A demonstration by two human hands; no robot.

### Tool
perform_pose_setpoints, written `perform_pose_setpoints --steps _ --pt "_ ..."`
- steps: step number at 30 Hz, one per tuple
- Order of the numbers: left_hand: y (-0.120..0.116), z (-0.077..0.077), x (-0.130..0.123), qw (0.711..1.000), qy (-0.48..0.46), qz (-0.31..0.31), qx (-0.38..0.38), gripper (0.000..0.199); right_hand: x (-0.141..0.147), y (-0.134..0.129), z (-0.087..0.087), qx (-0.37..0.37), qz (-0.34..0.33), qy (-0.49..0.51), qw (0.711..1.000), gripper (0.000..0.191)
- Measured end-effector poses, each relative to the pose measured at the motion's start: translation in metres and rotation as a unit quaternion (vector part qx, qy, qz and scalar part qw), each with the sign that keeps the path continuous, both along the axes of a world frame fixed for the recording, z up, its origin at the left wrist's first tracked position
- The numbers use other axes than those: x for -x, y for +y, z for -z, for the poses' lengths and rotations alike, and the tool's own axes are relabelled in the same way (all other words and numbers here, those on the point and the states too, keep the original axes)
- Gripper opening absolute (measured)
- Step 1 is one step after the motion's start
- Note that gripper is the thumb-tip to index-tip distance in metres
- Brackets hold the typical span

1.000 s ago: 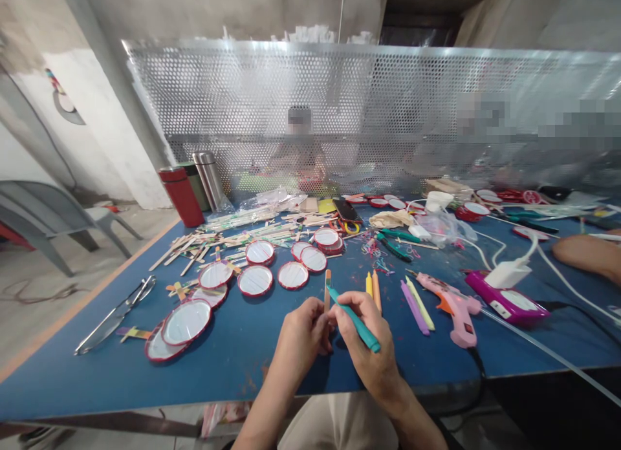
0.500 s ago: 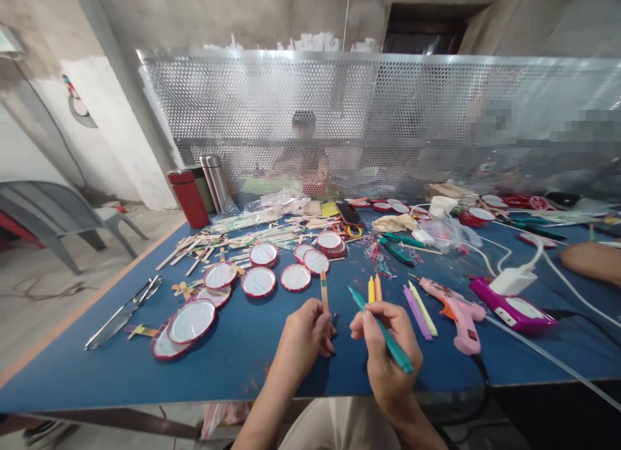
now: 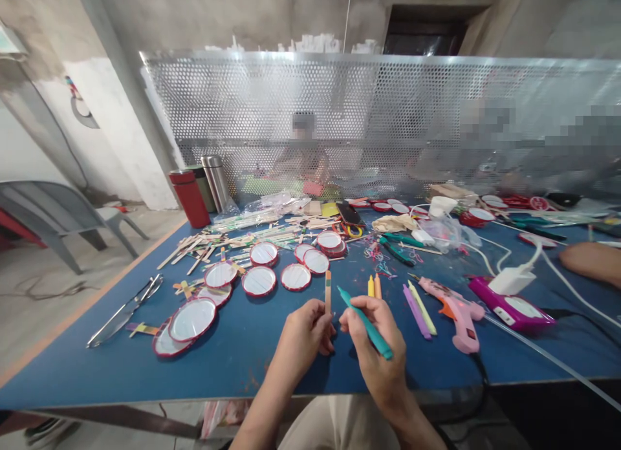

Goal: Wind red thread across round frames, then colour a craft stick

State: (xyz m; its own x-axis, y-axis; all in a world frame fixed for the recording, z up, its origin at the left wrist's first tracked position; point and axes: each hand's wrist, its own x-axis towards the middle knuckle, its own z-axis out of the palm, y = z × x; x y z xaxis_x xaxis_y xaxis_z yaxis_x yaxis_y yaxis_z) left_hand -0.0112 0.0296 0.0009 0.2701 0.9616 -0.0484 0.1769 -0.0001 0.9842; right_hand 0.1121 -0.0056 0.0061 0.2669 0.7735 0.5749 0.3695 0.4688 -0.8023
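My left hand pinches an upright wooden craft stick with an orange-coloured top part. My right hand grips a teal marker pen, its tip a small gap from the stick. In front of my hands lie several round mirrors with red rims on the blue table. Just right of the pen stand short yellow and orange crayons. Further right lies a pink hot glue gun beside coloured glue sticks.
Bundles of craft sticks and green pliers lie further along the table. A perforated metal screen stands behind it, with a person seen through the holes. Another person's forearm rests at the right, near a magenta device.
My right hand has moved left, bringing the marker tip closer to the stick. The stick stays upright in my left hand, and the view has shifted only slightly.
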Motion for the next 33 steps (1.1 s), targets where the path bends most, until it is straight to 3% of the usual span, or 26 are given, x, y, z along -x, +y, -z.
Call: perform_pose_setpoints --steps 33 --pt "-0.0037 -0.0057 0.0013 1.0 0.024 0.003 -0.015 0.018 0.0002 0.0044 -0.0013 0.014 -0.026 -0.04 0.999 0.01"
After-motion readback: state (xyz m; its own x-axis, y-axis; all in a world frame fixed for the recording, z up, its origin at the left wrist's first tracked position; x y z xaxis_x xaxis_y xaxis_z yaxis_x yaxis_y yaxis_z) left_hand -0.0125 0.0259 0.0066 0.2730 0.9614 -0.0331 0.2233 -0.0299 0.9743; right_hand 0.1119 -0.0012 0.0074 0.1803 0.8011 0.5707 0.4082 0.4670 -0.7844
